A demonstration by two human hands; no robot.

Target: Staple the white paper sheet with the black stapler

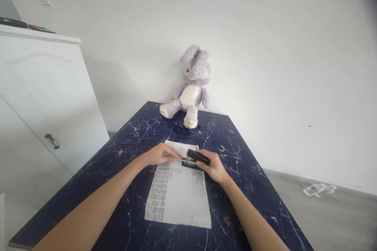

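The table (123, 147) seats a rabbit (191, 96) near its far edge. Right hand (215, 166) grips stapler (193, 154); left hand's (156, 154) grasp is unclear.

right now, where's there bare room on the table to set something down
The table is bare between its left edge and the left arm, and along a strip between the right arm and right edge. A small dark piece lies just beyond the right hand. Mid-table is crowded: left hand, right hand and stapler over the paper, toy rabbit behind.

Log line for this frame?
left hand: at stapler | right hand: holding stapler, top raised | paper: on table, under stapler | plush rabbit: seated at far end
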